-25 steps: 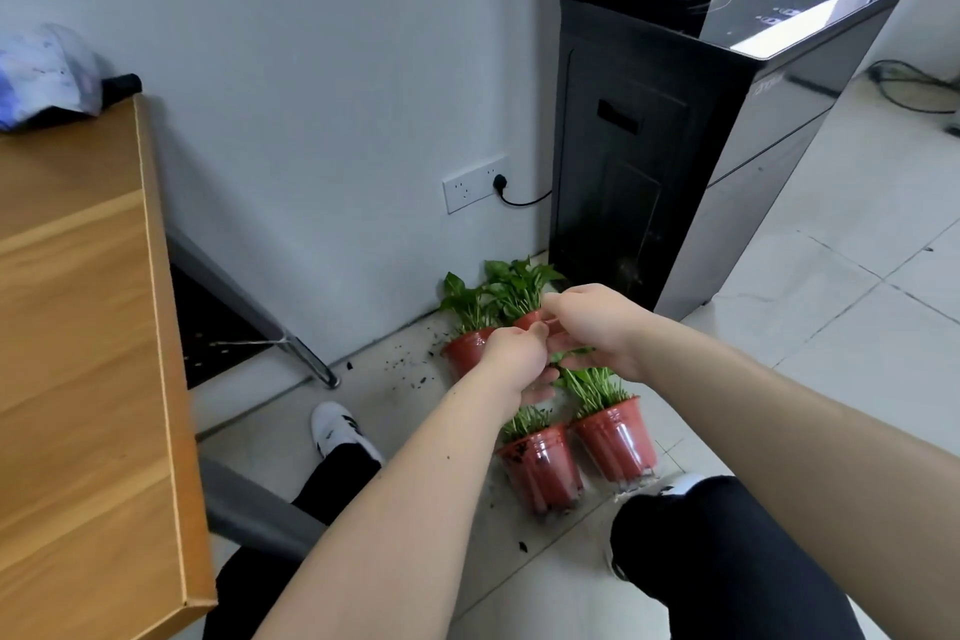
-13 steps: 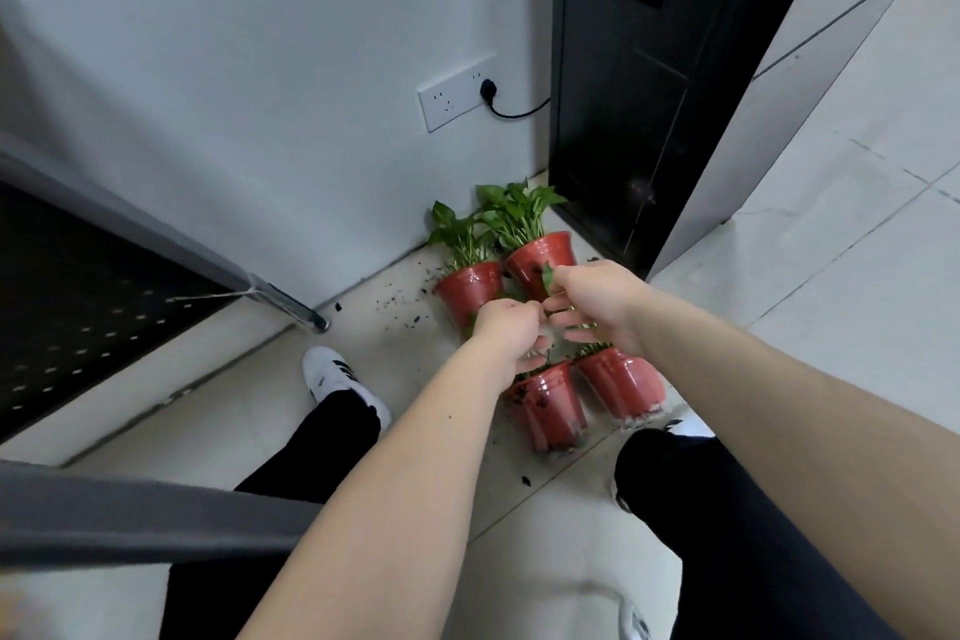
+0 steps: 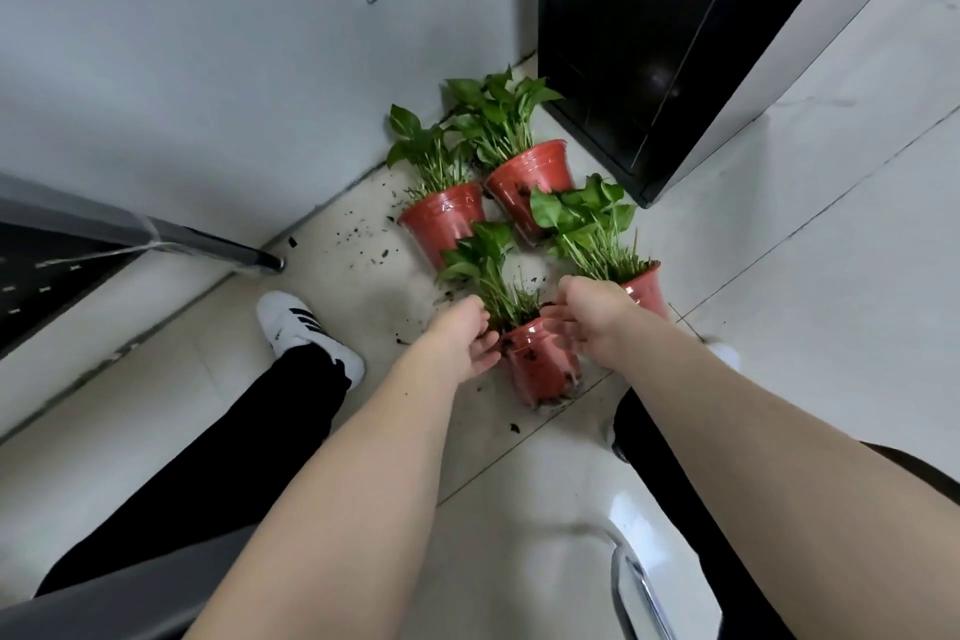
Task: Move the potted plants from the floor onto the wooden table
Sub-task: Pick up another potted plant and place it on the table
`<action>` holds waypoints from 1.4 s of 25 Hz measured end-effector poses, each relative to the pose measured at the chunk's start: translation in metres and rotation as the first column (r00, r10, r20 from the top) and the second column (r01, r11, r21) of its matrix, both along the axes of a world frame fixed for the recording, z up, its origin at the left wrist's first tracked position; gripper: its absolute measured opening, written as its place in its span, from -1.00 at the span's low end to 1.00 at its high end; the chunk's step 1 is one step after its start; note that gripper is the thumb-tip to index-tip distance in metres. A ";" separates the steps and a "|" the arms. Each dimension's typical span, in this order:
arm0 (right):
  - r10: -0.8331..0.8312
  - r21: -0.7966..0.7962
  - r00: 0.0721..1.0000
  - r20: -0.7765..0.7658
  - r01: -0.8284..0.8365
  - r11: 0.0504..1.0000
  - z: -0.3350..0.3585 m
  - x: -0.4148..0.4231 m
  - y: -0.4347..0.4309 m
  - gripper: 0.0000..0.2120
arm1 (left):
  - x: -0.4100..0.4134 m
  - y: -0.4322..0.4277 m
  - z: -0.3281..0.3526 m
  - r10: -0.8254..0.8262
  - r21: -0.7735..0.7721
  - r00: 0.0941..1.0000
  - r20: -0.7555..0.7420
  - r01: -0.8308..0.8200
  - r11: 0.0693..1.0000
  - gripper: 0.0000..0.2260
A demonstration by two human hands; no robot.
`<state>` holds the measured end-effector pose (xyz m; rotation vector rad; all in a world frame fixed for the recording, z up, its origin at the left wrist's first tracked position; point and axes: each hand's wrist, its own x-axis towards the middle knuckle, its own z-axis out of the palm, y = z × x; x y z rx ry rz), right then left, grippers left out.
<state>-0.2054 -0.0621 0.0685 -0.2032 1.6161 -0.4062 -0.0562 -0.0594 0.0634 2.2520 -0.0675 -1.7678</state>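
Red plastic pots (image 3: pixel 448 219) with green leafy plants, four of them, stand on the pale tiled floor (image 3: pixel 810 338) just beside the lower corner of the tall black cabinet (image 3: pixel 649 42). The nearest pot (image 3: pixel 540 364), the one farthest from the cabinet, is the one you are dealing with. Your left hand (image 3: pixel 462 338) is at its side away from the cabinet and your right hand (image 3: pixel 589 312) at the side toward the cabinet. Both have the fingers spread and lightly cupped at the rim. The picture is blurred there, so I cannot tell if the fingers already press on the plastic.

I judge this as the step of taking a pot. None is lifted yet, and the wooden tabletop is not in view. The next move asks you to close both hands on the pot wall under the rim, not on the stems. Then lift it straight up and keep it upright, because loose dark soil (image 3: pixel 363 244) already lies on the floor and the neighbour pot (image 3: pixel 647 291), closer to the cabinet, is very near.
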 end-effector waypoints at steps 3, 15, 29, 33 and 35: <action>-0.079 0.051 0.997 0.011 0.079 0.996 -0.030 0.000 -0.004 -0.81 | -0.001 0.007 -0.025 0.037 0.090 0.999 -0.002 -0.037 0.995 -0.76; -0.294 0.208 0.950 0.106 0.268 0.941 -0.102 0.008 0.011 -0.81 | -0.024 0.010 -0.102 0.049 0.182 0.999 -0.022 -0.044 0.982 -0.67; -0.320 0.210 0.947 0.028 0.308 0.928 -0.106 0.011 0.021 -0.78 | -0.035 0.038 -0.121 0.196 0.121 0.965 0.175 -0.219 0.968 -0.66; -0.432 0.286 0.896 0.106 0.389 0.876 -0.092 0.015 0.026 -0.86 | -0.033 0.050 -0.102 0.327 0.068 0.935 0.135 -0.338 0.939 -0.79; -0.458 0.292 0.875 0.155 0.402 0.868 -0.081 0.021 0.025 -0.83 | -0.022 0.049 -0.096 0.359 0.023 0.920 0.155 -0.366 0.930 -0.79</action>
